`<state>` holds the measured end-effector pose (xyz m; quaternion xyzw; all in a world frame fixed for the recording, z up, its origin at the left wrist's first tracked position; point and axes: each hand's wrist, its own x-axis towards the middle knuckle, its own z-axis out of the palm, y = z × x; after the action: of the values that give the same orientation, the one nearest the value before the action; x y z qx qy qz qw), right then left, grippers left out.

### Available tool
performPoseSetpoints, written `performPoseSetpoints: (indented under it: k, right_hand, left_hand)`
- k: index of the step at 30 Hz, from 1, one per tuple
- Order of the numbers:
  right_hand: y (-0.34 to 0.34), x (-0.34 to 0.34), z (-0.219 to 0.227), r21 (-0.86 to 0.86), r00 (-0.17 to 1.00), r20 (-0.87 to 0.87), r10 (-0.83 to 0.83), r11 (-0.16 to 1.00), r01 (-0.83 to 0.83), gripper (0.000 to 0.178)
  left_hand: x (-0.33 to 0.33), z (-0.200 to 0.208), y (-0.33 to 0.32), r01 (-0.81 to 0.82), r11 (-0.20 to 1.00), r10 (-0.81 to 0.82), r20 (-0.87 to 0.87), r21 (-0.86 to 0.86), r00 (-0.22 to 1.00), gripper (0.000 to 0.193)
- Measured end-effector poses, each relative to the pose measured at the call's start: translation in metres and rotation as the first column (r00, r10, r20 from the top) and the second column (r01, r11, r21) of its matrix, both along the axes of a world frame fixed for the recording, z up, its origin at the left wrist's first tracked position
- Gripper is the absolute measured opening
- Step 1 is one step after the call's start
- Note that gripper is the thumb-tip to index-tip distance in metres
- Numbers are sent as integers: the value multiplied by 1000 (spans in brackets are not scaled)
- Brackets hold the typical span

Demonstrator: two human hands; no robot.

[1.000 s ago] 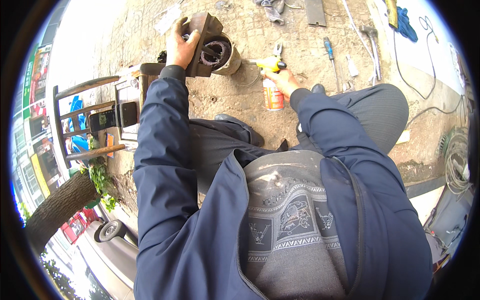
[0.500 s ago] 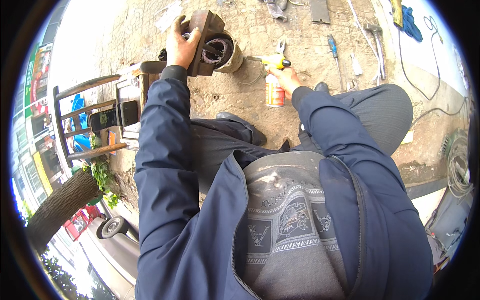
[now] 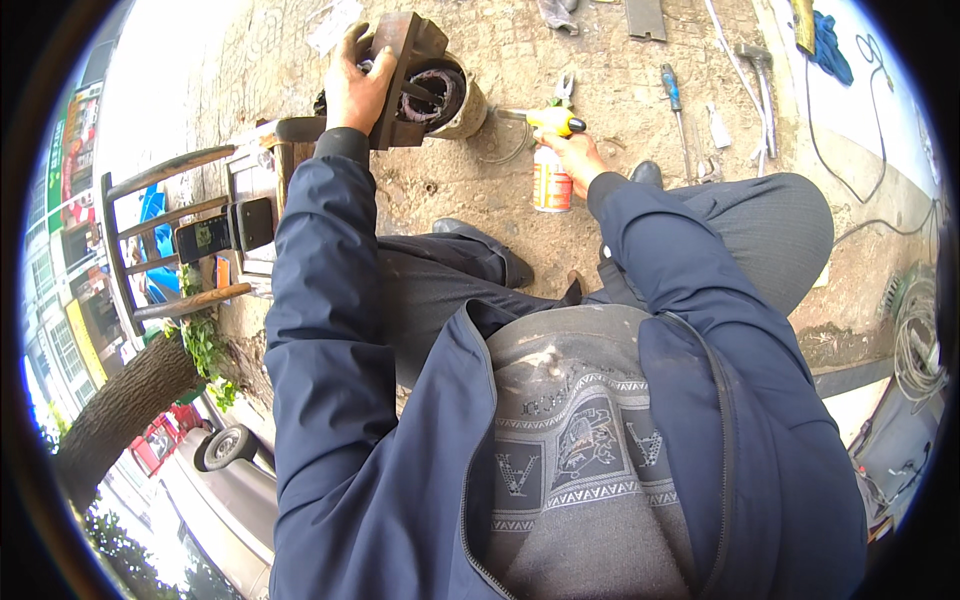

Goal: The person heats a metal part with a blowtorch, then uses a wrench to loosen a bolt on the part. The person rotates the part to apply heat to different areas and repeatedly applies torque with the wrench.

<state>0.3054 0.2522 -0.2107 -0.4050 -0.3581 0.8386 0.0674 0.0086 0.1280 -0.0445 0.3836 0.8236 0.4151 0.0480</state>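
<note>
My left hand (image 3: 357, 95) grips the back of a rusty brown metal part (image 3: 398, 72), fingers closed over its edge. The part has flat bars and stands tilted against a round, pale-walled pot-like piece (image 3: 466, 118) with a dark, ring-shaped inside. My right hand (image 3: 574, 158) is closed round a gas torch with a yellow head (image 3: 556, 121) on a white and red canister (image 3: 551, 186). The torch's nozzle (image 3: 510, 113) points left toward the round piece, a short gap away. No flame can be made out.
Pliers (image 3: 565, 88), a blue-handled screwdriver (image 3: 676, 108), a hammer (image 3: 764, 95) and a flat metal plate (image 3: 645, 20) lie on the ground. A wooden chair (image 3: 175, 185) holding a phone (image 3: 205, 236) stands at left. Cables (image 3: 812, 130) run along the right.
Both hands keep their grips. The torch and my right hand have shifted very slightly right in the picture, along with the tools on the ground.
</note>
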Motion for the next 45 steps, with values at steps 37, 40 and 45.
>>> performPoseSetpoints:
  k: [37,40,45]
  right_hand:
    - [-4,3,9,-42,998,15,67,997,-66,27]
    - [-4,3,8,-67,990,-50,130,989,-133,28]
    - [-2,2,7,-47,999,-26,29,998,-31,28]
  left_hand:
    - [4,4,3,34,999,-34,-29,4,999,55]
    - [5,5,3,28,1000,-28,-35,-5,999,54]
    - [4,5,3,27,1000,-27,-33,-4,999,54]
